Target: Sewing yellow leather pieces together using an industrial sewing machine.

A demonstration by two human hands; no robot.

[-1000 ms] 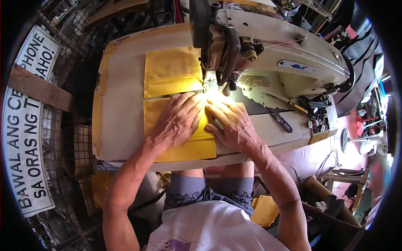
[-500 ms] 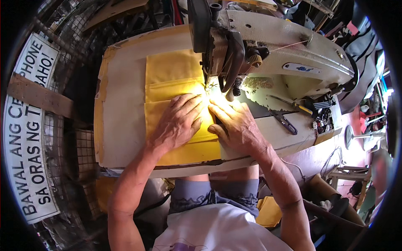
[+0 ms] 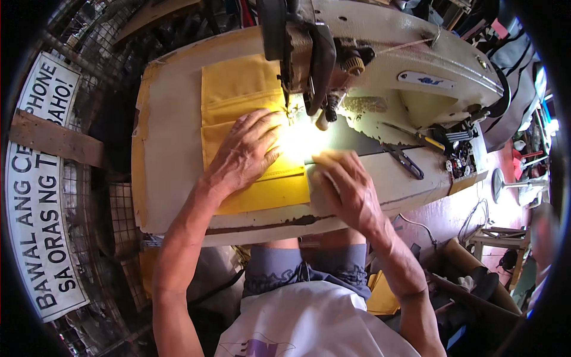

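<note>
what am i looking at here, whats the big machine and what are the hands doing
This is a view from a camera worn on a person's head, looking down at their own two hands. The big cream-coloured metal sewing machine stands on a worn pale sewing table. A flat piece of yellow fabric lies under its needle. The left hand presses flat on the fabric; the right hand rests at the fabric's right edge. Nothing is gripped. Dark scissors lie to the right.

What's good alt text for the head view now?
Seen from above, a person's left hand presses flat on yellow fabric at a sewing machine, while the right hand rests at the fabric's right edge. Scissors lie on the worn table.
</note>
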